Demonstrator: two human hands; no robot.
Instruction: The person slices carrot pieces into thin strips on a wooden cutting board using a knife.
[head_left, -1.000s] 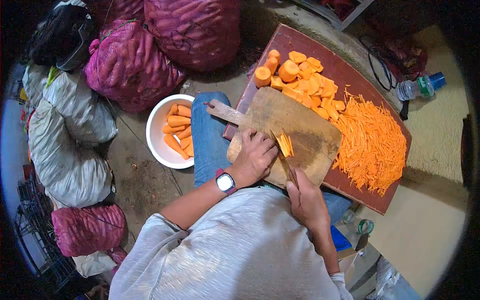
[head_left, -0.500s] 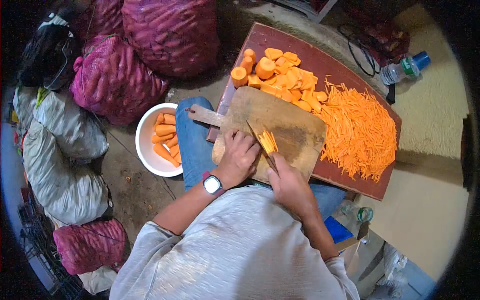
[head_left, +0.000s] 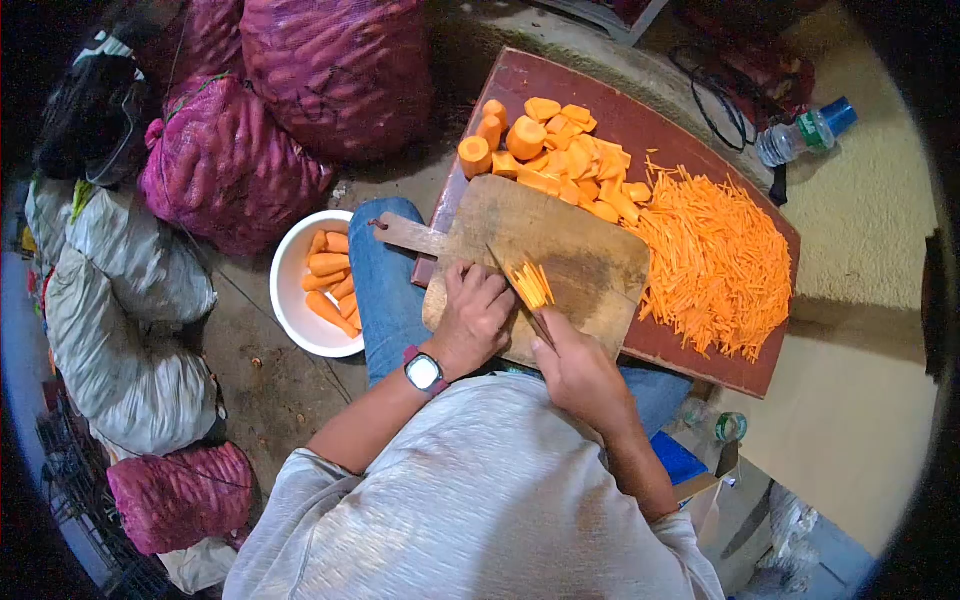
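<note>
My right hand [head_left: 582,370] is wrapped round the handle of a knife [head_left: 512,283], whose blade slants across a wooden cutting board [head_left: 590,250]. Curled close against the blade's left side is my left hand [head_left: 475,318]; whatever lies under its fingers is hidden. Thin carrot sticks [head_left: 532,285] lie bunched just right of the blade. Beyond the board, carrot chunks and slices [head_left: 570,155] are heaped on a dark red tabletop [head_left: 560,80]. A large pile of shredded carrot [head_left: 715,265] covers its right side.
A white bowl [head_left: 285,300] of whole carrots stands left of my knee. Pink mesh sacks [head_left: 335,70] and white sacks [head_left: 120,350] line the left side. At upper right, a plastic bottle [head_left: 800,138] with a blue cap lies on a ledge.
The carrot sticks right of the blade are spread slightly more to the left. Both hands keep nearly the same place, and the view has shifted a little.
</note>
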